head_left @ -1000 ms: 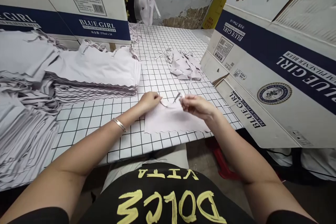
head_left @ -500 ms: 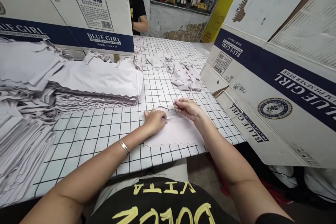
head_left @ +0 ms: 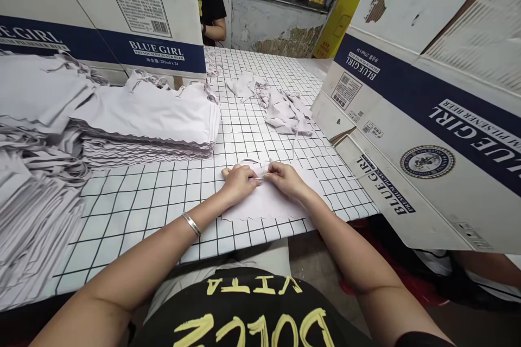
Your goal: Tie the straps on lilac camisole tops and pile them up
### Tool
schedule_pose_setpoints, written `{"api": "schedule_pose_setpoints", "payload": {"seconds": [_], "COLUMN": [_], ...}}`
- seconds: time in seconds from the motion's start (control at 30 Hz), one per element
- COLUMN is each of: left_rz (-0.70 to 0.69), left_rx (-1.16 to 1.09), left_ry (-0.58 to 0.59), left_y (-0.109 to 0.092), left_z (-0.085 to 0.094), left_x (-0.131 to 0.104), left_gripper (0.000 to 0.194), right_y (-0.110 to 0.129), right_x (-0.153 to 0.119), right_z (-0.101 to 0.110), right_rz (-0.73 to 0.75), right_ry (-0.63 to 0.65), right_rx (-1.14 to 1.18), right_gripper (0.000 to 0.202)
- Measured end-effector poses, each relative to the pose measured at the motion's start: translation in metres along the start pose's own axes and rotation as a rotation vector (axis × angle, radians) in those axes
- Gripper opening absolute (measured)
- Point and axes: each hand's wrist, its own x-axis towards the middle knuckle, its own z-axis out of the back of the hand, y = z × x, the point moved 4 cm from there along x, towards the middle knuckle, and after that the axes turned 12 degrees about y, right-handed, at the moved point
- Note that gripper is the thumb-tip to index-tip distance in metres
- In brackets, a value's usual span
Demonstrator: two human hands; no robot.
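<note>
A pale pinkish camisole (head_left: 272, 206) with a wavy hem lies flat on the table in front of me, hem toward me. My left hand (head_left: 239, 183) rests on its upper left part, fingers curled closed on the fabric. Close beside it, my right hand (head_left: 287, 178) is closed in a pinch at the upper edge. A small whitish piece shows by the right fingertips; whether it is strap or something else I cannot make out. A thin dark-edged strap loop (head_left: 247, 161) curves up behind my left hand.
Stacked camisoles (head_left: 146, 114) stand at the left, with more piles (head_left: 36, 227) nearer me. Crumpled pale pieces (head_left: 287, 111) lie farther back on the checked tablecloth (head_left: 142, 200). Beer cartons (head_left: 163, 21) rise at left and right (head_left: 386, 119). A person (head_left: 209, 5) sits across the table.
My right hand has moved left and slightly down, bringing its fingertips close to my left hand. The left hand stays on the camisole. The view has shifted slightly.
</note>
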Motion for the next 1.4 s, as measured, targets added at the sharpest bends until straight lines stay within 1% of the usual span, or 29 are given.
{"api": "schedule_pose_setpoints", "payload": {"seconds": [0.13,0.3,0.47,0.67,0.8,1.13,1.4], "left_rz": [0.002,-0.017,-0.014,-0.013,-0.024,-0.025,-0.031], "left_rx": [-0.007,-0.016,-0.030,-0.056,-0.068,-0.070,-0.065], "left_ry": [0.010,0.006,0.012,0.006,0.000,0.001,0.004], "left_y": [0.0001,0.0007,0.0019,0.0010,0.0008,0.0026,0.0011], "left_z": [0.0004,0.0007,0.0002,0.0026,0.0033,0.0032,0.0051], "left_x": [0.0004,0.0002,0.0004,-0.0007,-0.0013,-0.0007,-0.0013], "left_gripper": [0.017,0.019,0.018,0.019,0.019,0.020,0.018], "right_y": [0.0003,-0.0013,-0.0044,0.0016,0.0038,-0.0023,0.0036], "right_x": [0.0005,0.0005,0.0010,0.0012,0.0017,0.0002,-0.0008], "right_z": [-0.0023,-0.0033,-0.0058,-0.0043,-0.0054,-0.0058,-0.0058], "right_rz": [0.021,0.043,0.021,0.024,0.021,0.045,0.048], "right_ry": [0.023,0.031,0.035,0.003,0.029,0.007,0.021], "right_rx": [-0.062,-0.018,-0.018,-0.018,-0.042,-0.008,-0.034], "right_gripper": [0.016,0.014,0.016,0.018,0.018,0.015,0.016]}}
